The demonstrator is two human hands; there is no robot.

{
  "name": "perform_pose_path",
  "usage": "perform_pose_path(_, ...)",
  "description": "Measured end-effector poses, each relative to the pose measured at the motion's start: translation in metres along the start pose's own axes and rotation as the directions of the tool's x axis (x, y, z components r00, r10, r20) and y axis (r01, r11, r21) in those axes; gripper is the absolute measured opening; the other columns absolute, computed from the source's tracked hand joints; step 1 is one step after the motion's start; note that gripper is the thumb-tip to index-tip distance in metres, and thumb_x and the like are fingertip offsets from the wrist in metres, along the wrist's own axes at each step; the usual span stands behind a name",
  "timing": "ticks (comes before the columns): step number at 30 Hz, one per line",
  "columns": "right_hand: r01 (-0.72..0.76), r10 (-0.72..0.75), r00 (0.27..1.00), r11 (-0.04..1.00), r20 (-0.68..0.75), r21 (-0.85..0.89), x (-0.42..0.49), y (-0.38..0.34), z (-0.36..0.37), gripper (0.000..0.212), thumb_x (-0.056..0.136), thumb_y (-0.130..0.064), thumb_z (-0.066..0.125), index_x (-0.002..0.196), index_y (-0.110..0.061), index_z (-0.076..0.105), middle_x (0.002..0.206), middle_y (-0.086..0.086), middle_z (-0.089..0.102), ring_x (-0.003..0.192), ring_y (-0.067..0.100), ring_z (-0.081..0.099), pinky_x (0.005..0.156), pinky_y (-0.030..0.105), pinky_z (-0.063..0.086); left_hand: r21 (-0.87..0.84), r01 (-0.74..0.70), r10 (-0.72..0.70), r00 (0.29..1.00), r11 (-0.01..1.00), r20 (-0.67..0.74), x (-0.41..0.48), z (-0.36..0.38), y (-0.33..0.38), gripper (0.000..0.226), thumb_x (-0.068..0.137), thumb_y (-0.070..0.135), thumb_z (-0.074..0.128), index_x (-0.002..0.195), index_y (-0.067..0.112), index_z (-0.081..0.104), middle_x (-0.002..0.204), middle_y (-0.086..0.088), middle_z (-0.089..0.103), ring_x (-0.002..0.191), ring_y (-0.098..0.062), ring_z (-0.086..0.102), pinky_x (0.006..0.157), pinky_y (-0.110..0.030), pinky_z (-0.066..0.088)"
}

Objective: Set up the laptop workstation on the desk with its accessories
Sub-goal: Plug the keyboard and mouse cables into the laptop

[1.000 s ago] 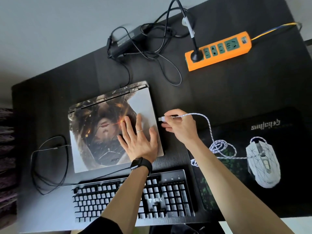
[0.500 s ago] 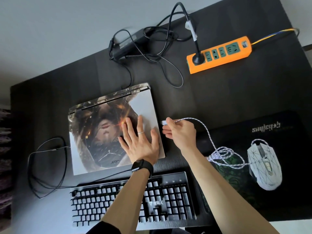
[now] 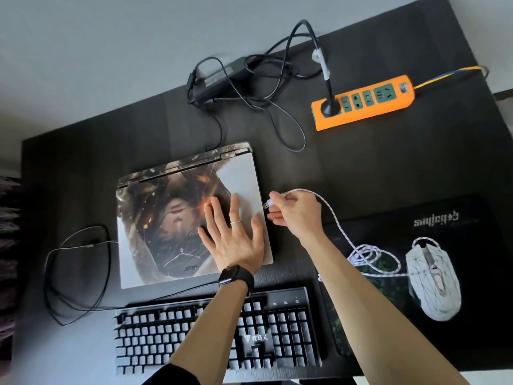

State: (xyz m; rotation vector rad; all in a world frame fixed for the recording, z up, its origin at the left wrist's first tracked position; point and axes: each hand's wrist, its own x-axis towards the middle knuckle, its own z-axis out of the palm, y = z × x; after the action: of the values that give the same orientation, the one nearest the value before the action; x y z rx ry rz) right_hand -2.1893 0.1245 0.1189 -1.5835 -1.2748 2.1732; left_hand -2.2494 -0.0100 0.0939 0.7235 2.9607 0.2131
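Plug (image 3: 267, 204): since a second ago I've slid it down beside the laptop's (image 3: 155, 218) right edge.
Left hand (image 3: 234, 240): flat, fingers spread, pressing on the closed laptop.
Right hand (image 3: 294, 215): pinching the plug; its braided cable (image 3: 337, 218) trails to the mouse (image 3: 433, 282).
Hidden: the port; I can't tell whether the plug touches it.

laptop (image 3: 155, 218) 1 | keyboard (image 3: 277, 329) 1 | mouse (image 3: 433, 282) 1 | mouse pad (image 3: 458, 343) 1 | power strip (image 3: 363, 113) 1 | adapter (image 3: 219, 79) 1
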Motion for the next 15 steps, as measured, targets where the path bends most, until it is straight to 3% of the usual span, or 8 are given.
perform_pose_path(7, -0.184, 0.186, 0.982, 0.933, 0.024, 0.311, -0.006, 0.008, 0.002, 0.021, 0.095, -0.016, 0.071, 0.091, 0.005, 0.071, 0.07, 0.011, 0.073, 0.061, 0.019, 0.074, 0.058, 0.024, 0.06, 0.001, 0.002, -0.002, 1.0, 1.0, 0.003, -0.001, -0.001, -0.001, 0.066, 0.093, 0.062, 0.026, 0.154, 0.036, 0.024, 0.165, -0.004, 0.012, 0.153, -0.023, 0.003, 0.119, -0.059, 0.009)
perform_pose_path(11, -0.135, 0.158, 0.985, 0.953, -0.066, 0.271, -0.009, 0.008, 0.01, 0.022, 0.093, -0.018, 0.073, 0.08, 0.0, 0.073, 0.066, 0.009, 0.073, 0.059, 0.018, 0.073, 0.059, 0.026, 0.06, 0.003, 0.001, -0.001, 1.0, 1.0, 0.009, -0.001, 0.0, -0.001, 0.066, 0.093, 0.062, 0.026, 0.154, 0.037, 0.022, 0.166, -0.003, 0.01, 0.153, -0.023, 0.002, 0.119, -0.059, 0.009)
perform_pose_path(15, -0.047, 0.062, 0.989, 0.992, -0.131, 0.115, -0.01, 0.008, 0.014, 0.025, 0.094, -0.022, 0.071, 0.073, -0.007, 0.072, 0.061, 0.006, 0.072, 0.054, 0.019, 0.072, 0.054, 0.028, 0.06, 0.002, 0.004, -0.004, 1.0, 1.0, 0.001, -0.001, 0.001, -0.001, 0.067, 0.092, 0.06, 0.027, 0.154, 0.036, 0.024, 0.165, -0.004, 0.012, 0.153, -0.023, 0.004, 0.119, -0.06, 0.01)
